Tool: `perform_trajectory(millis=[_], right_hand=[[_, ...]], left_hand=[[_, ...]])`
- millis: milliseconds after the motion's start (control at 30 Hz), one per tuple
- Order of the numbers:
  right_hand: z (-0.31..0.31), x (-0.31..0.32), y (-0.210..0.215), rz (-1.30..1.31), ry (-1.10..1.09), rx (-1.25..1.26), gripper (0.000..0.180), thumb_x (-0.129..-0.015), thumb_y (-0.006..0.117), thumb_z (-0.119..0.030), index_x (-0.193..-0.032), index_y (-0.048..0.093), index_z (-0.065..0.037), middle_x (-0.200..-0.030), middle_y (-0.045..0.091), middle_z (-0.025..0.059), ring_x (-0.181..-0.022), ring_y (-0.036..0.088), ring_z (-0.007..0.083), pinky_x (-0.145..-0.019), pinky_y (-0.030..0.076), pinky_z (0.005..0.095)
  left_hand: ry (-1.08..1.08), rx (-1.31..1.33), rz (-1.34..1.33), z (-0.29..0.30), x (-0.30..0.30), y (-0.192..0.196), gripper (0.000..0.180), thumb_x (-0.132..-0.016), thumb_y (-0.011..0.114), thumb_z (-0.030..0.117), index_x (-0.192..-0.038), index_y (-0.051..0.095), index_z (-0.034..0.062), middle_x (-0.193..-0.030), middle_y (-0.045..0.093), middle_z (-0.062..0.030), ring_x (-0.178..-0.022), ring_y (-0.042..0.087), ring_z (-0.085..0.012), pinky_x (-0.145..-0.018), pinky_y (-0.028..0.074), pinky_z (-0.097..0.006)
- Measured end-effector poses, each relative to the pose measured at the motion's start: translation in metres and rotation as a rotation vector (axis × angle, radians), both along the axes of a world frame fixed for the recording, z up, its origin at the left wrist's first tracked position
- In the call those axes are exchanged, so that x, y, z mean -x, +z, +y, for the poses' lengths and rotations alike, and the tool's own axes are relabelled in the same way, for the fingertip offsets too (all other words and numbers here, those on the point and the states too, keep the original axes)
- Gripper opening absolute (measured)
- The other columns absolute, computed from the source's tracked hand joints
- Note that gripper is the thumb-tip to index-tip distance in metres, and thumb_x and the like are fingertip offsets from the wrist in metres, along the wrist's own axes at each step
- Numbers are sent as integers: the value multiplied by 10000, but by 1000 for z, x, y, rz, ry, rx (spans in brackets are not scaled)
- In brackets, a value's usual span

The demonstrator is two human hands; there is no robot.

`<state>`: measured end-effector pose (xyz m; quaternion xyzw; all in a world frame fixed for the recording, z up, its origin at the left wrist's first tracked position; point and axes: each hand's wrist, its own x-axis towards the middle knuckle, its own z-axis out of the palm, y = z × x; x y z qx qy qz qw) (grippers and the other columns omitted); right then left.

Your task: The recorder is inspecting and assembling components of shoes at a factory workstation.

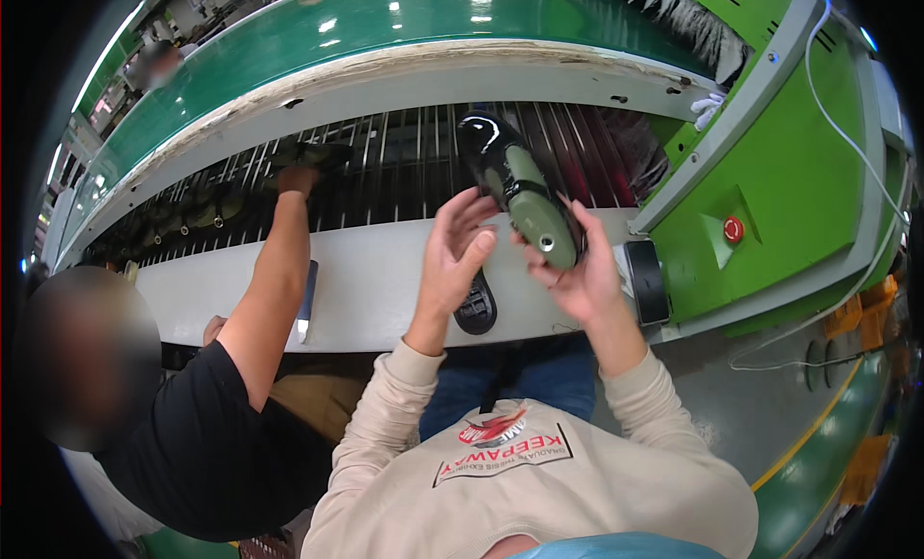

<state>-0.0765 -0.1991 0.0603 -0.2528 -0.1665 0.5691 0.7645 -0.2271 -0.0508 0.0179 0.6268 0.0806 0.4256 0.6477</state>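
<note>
The head view looks steeply down, close over the white ledge (pixel 385 280) and roller conveyor (pixel 404 164).

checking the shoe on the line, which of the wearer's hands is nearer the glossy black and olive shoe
Right. The right hand holds the glossy black and olive shoe from below at its heel end. The left hand is open just to its left, fingertips close to it.

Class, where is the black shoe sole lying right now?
In the head view, the black shoe sole lies on the white ledge at centre, just below the left hand and before the roller rack.
</note>
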Motion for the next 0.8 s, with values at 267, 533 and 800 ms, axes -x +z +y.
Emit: perform_trajectory(millis=[267,533,800], right_hand=[[-23,31,131,-1481,-536,-188,410,-1134,545,-157,-1496,624,18,-1238,781,130,-662,611,57,-576,496,254],[21,25,136,-1806,-666,-494,479,-958,616,84,-1403,739,-41,-791,715,131,-565,608,198,-564,495,309],[14,25,69,-1373,-646,-120,360,-1057,605,-19,-1400,713,-28,-699,665,78,-548,603,185,-570,503,339]], left_hand=[[-10,339,-260,-37,27,102,441,-1168,498,430,-1362,434,40,-1123,723,-252,-868,797,-334,-703,668,-401],[-3,310,-196,-55,34,104,403,-1161,497,410,-1354,421,64,-1046,720,-197,-752,787,-276,-631,664,-359],[176,375,-222,-48,59,97,502,-1140,495,465,-1241,580,-20,-960,714,-179,-701,732,-245,-611,614,-356]])
